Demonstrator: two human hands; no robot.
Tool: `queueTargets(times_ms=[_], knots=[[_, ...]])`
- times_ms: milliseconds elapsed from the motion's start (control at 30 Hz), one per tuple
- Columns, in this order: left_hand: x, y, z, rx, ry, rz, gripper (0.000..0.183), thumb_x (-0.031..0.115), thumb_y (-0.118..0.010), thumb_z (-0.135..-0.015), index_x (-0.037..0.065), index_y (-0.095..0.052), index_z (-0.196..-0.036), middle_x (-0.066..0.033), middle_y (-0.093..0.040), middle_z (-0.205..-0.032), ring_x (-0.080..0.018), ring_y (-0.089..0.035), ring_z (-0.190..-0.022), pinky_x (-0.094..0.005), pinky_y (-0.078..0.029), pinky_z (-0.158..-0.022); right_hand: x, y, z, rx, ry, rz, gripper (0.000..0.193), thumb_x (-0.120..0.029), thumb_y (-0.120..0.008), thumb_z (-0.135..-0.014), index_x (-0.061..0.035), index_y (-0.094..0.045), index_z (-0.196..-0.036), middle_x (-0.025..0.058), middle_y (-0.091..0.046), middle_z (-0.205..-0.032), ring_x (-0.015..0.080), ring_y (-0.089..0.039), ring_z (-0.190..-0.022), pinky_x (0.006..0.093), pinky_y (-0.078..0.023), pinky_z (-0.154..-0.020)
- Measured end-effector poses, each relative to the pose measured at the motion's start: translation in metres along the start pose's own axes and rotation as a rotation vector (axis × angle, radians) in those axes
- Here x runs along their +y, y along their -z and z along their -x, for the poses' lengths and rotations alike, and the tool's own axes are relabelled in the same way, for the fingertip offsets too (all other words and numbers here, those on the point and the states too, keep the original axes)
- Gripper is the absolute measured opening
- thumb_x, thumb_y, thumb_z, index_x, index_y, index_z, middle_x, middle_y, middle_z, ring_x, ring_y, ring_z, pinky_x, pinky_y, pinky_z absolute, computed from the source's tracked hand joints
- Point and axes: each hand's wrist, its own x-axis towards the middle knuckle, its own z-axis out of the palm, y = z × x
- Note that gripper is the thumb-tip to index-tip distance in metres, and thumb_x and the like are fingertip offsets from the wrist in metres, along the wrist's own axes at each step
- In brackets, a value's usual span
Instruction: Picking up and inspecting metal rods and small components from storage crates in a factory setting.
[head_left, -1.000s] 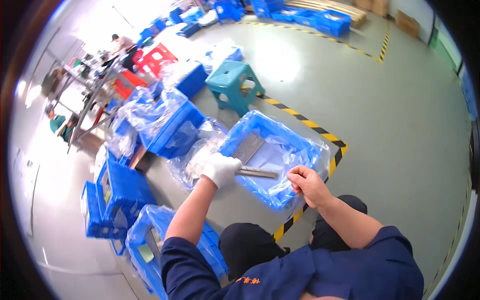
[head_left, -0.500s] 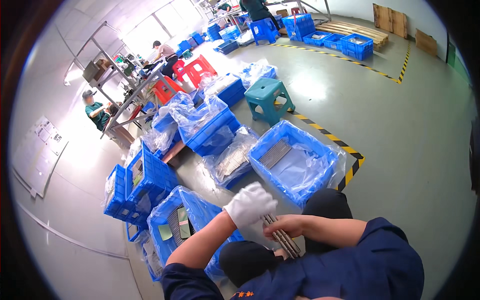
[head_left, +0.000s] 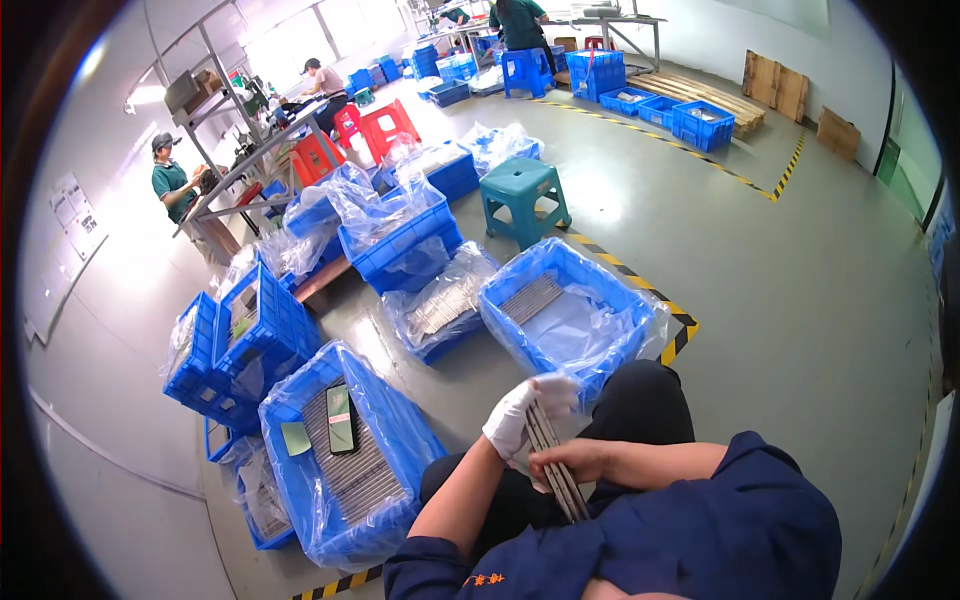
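A bundle of slim metal bars (head_left: 556,455) slants across my lap, its upper end toward the crates. My right hand (head_left: 572,462), bare, is closed round the bundle at about its middle. My left hand (head_left: 520,415), in a white glove, is at the upper end of the bars. Its fingers look stretched out past them and are partly smeared by motion. In front of my knees stands a blue crate (head_left: 497,338) lined with clear plastic, with a row of similar bars inside. Another lined crate (head_left: 395,410) at my left holds many bars, a phone (head_left: 341,420) and a green paper slip (head_left: 295,438).
More blue crates (head_left: 270,345) with plastic liners stand at the left and ahead. A teal stool (head_left: 522,205) is beyond the front crate. Black-and-yellow floor tape (head_left: 683,342) runs at the right of it. People work at benches (head_left: 270,165) farther back.
The view has shifted, bringing more of the left crate into sight. My gloved left hand has moved lower and its fingers have unfolded beside the bars. My right hand still holds the bundle.
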Motion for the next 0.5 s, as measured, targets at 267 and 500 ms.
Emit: queueTargets(times_ms=[267, 500], knots=[[0.023, -0.005, 0.018, -0.347, 0.306, -0.061, 0.090, 0.069, -0.053, -0.063, 0.003, -0.037, -0.123, -0.0154, -0.049, -0.114, -0.0272, -0.051, -0.101, -0.0420, -0.046, -0.079, -0.110, 0.000, -0.013, 0.247, 0.530, 0.393, 0.021, -0.032, -0.055, -0.082, -0.0112, -0.050, -0.080, -0.0013, -0.047, -0.070, 0.0072, -0.044, -0.062, 0.0226, -0.037, -0.056], [0.015, -0.005, -0.014, 0.183, 0.094, -0.034, 0.029, 0.034, -0.058, -0.079, 0.008, -0.050, -0.090, 0.0017, -0.047, -0.064, -0.0084, -0.045, -0.053, -0.0207, -0.036, -0.048, -0.146, 0.006, -0.033, 0.277, 0.482, 0.670, 0.026, -0.029, -0.063, -0.078, -0.0059, -0.055, -0.087, -0.0010, -0.050, -0.073, 0.0064, -0.048, -0.069, 0.0238, -0.041, -0.063]])
